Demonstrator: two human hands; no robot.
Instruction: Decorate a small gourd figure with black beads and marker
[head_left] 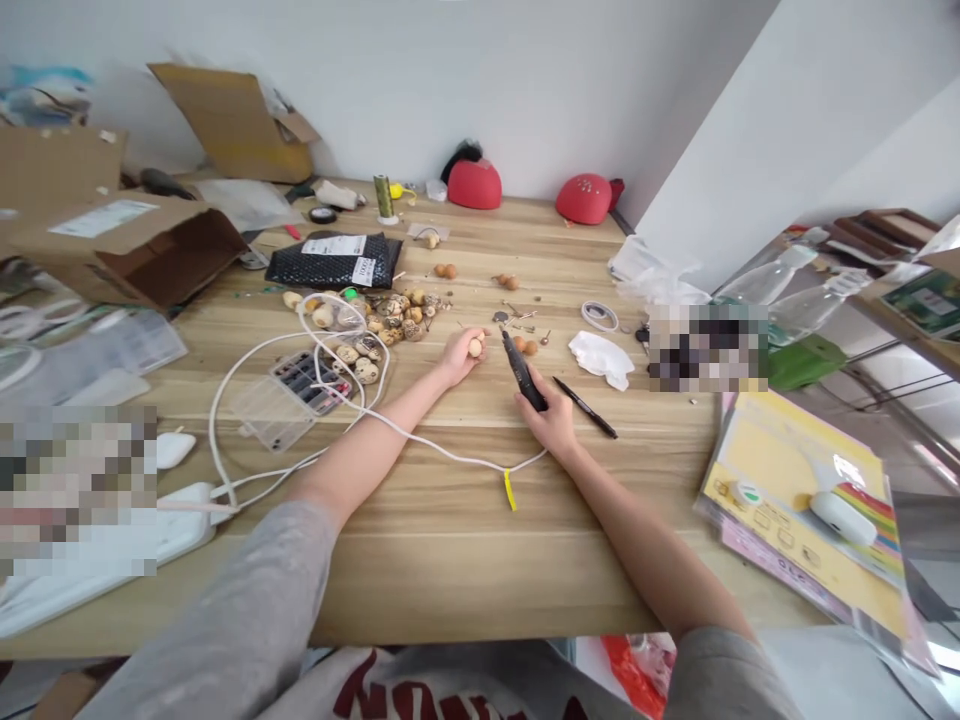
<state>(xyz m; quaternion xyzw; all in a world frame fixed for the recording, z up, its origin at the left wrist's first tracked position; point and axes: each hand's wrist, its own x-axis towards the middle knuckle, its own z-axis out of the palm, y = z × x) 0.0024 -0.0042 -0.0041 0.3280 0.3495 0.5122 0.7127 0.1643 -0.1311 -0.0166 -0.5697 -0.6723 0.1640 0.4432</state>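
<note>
There it was, a small pale egg (475, 347), pinched in the left hand (457, 358), fingers closed around it near the middle of the surface (450, 570). Right alongside, the right hand (549, 420) had its grip pressed firmly around a black rotary engraving pen (523, 372), the pen's tip angled toward the egg, very close to it! A thin white cord (450, 453) with a yellow tag (510, 490) ran from the pen toward the surface's left side, looping over a plastic compartment box (294, 395) and beside a heap of speckled quail eggs (390, 318). A black marker (586, 407) lay just off the right hand, with crumpled tissue (600, 358) farther toward the right edge. The risks were plain: too hard a pinch could crack a delicate shell, a skidding tip could catch the left fingers, and a snagged cord could jerk the pen sideways or disturb the heap.
</note>
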